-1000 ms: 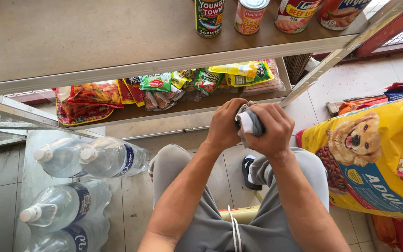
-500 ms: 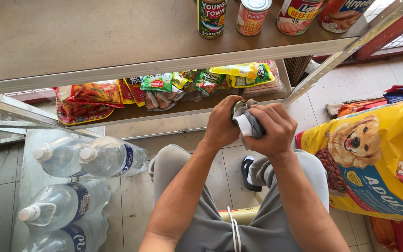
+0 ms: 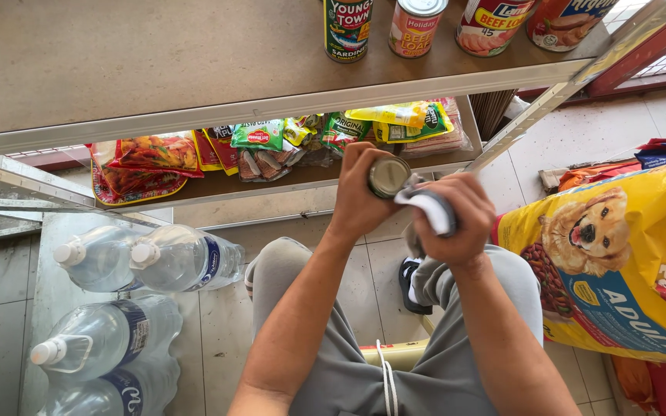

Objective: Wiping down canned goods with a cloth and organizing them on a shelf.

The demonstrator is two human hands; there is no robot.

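My left hand (image 3: 358, 196) grips a small metal can (image 3: 388, 176) with its round top turned toward me. My right hand (image 3: 456, 219) is closed on a white and grey cloth (image 3: 428, 206) that touches the can's right side. Both hands are held above my knees, which are in grey trousers, just in front of the lower shelf (image 3: 217, 191).
The upper shelf (image 3: 140, 69) carries several cans (image 3: 418, 27) at its far right. Bright snack and sauce packets (image 3: 260, 142) crowd the lower shelf. Large water bottles (image 3: 156, 258) lie on the floor at left. A yellow bag of dog food (image 3: 618, 262) leans at right.
The cloth covered the can's top a second ago. My right hand has drawn it off to the right, so the can's lid now shows.
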